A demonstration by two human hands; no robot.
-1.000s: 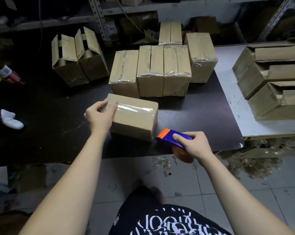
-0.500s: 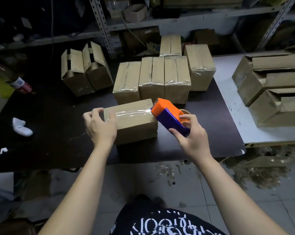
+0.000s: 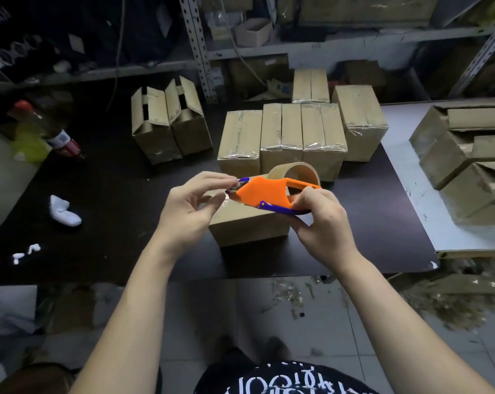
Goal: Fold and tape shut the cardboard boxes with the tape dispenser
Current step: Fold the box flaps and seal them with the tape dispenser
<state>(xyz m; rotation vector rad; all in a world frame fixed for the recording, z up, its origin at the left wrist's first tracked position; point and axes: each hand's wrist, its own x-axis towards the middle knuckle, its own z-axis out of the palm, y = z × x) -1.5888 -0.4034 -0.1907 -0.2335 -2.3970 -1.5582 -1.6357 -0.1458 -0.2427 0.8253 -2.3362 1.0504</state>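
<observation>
A: Which step is in hand here?

B: I judge it is the preparing of the tape. The right hand [image 3: 319,220] grips the orange and blue tape dispenser [image 3: 264,193] by its rear part, fingers curled round it. It holds the dispenser in the air just above the cardboard box [image 3: 249,226], which lies on the dark table [image 3: 112,194] at the centre of the view.

A: And the left hand?

B: The left hand [image 3: 189,207] is at 9 o'clock from the dispenser. Its thumb and forefinger [image 3: 231,181] make a pinch at the blade end, and the other fingers are loosely curled below. Whether they pinch the loose tape end or only the blue tip is too small to tell.

A: Is the box closed?

B: Its flaps lie flat and a little shiny tape shows on top, near the left hand. The dispenser hides the rest, so I cannot say the seam is complete.

A: What does the next move call for?

B: In my opinion, it calls for pulling a short tail free from the brown tape roll [image 3: 304,169]. Then the tail must be stuck on the box, with the left hand steadying it.

A: And the other boxes?

B: Sealed boxes [image 3: 282,135] stand at 12 o'clock and two open boxes [image 3: 166,123] at 10 o'clock. More unsealed boxes [image 3: 462,155] are at 3 o'clock, so I think much work is left.
</observation>
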